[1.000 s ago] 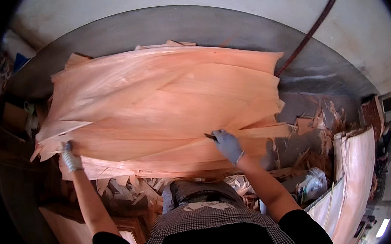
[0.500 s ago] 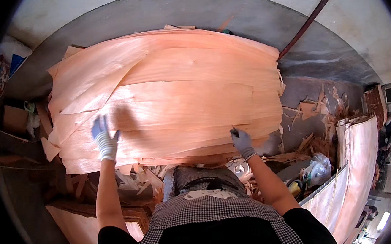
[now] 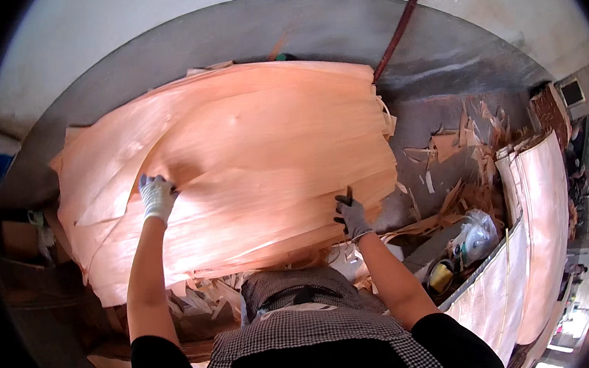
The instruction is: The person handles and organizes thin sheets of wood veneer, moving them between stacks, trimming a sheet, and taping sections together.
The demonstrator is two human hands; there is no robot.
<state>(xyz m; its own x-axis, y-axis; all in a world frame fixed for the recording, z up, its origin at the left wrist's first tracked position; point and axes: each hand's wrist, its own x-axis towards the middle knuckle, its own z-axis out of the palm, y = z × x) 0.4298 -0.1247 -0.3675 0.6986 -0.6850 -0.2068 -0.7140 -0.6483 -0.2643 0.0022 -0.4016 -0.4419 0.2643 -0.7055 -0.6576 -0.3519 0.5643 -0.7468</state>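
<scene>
Head view: veneer sheets (image 3: 257, 152) spread wide, with a ragged right edge

At the far left we see a brown box (image 3: 20, 240), just beside the sheets. These lie overlapped across the middle, their far edge close to a grey band (image 3: 227, 27). Our gloved left hand (image 3: 158, 197) is over their left half, near an overlapping edge; its fingers are curled, and we cannot tell whether they pinch anything. The near edge runs close to our checked apron (image 3: 313, 331). Our gloved right hand (image 3: 351, 215) is over the near right part, fingers closed round a small dark object (image 3: 346, 195), its kind too small to tell. Past it, the right edge ends in torn strips, and a dark rod (image 3: 403, 26) comes down by the far right corner. Rightward, a grey surface (image 3: 414, 116) leaves us some room, up to loose scraps (image 3: 450, 144). A clear plastic bag (image 3: 480, 235) and standing boards (image 3: 543, 226) bound our right side.
</scene>
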